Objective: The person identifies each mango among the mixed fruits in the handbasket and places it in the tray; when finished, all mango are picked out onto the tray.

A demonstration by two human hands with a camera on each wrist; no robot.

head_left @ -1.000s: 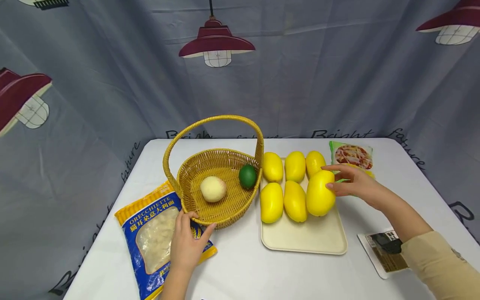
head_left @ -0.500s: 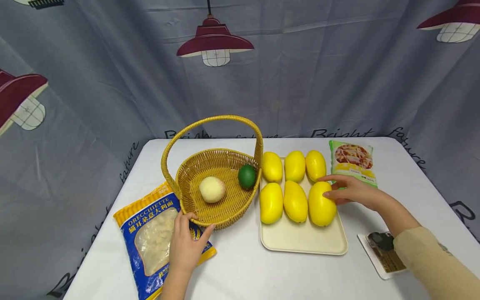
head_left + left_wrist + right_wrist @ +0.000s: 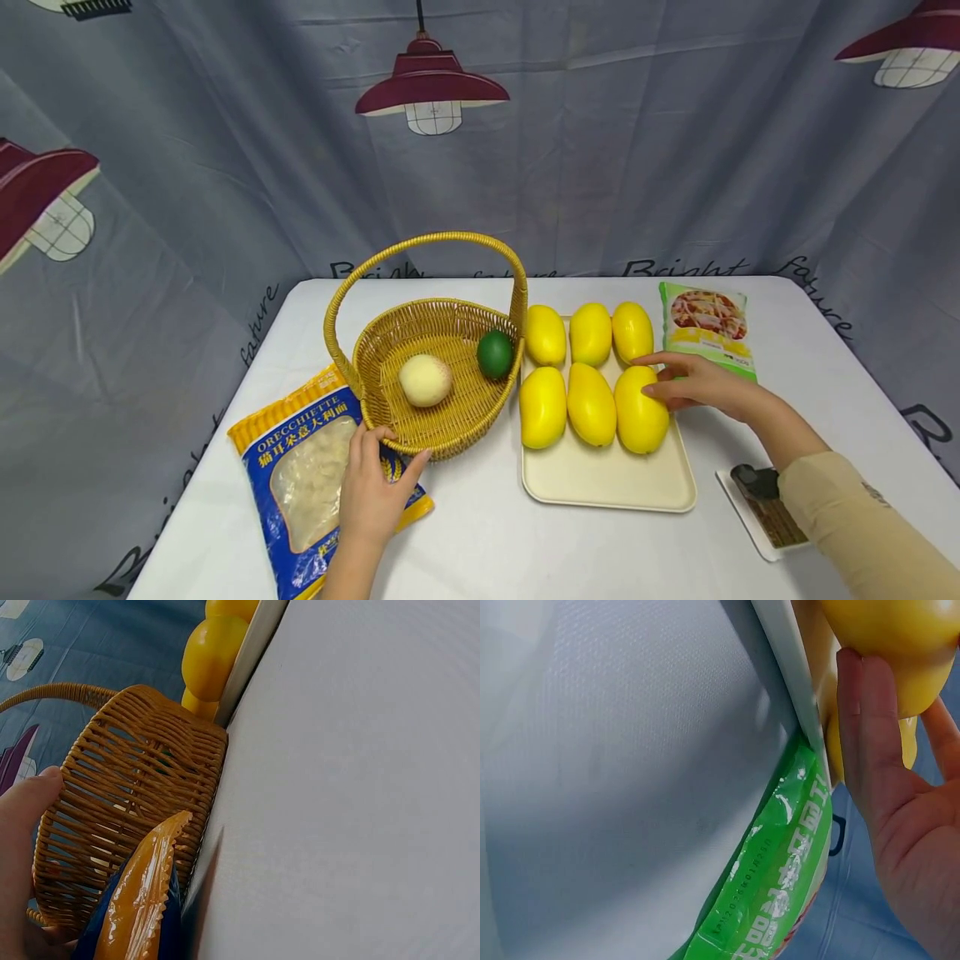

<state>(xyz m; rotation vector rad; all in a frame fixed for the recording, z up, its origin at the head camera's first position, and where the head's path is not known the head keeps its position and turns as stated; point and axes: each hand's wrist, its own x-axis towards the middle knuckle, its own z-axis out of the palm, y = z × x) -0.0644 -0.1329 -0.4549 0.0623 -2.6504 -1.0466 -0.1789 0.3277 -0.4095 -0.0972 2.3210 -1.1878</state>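
Observation:
At the left, my left hand point(image 3: 371, 487) holds the near rim of a yellow wicker basket point(image 3: 480, 421), its thumb point(image 3: 37, 796) against the woven side. Inside the basket lie a pale peach point(image 3: 425, 381) and a dark green, egg-shaped fruit point(image 3: 495, 354). My right hand point(image 3: 697, 385) grips a yellow mango point(image 3: 642, 412) from its right side, fingers and thumb spread across it. That mango sits in the near row of a cream tray point(image 3: 607, 483), beside another mango point(image 3: 591, 404). Several more mangoes stand in the tray in two rows.
A blue and yellow orecchiette bag point(image 3: 300, 483) lies partly under the basket and left hand. Behind the right hand is a green food packet point(image 3: 708, 325). A flat brown and white package point(image 3: 765, 517) lies beside the right sleeve. A grey curtain point(image 3: 600, 167) hangs behind the table.
My right hand has lowered the mango to the near row of the tray, at its right end, and still touches it. The left hand has stayed at the basket rim.

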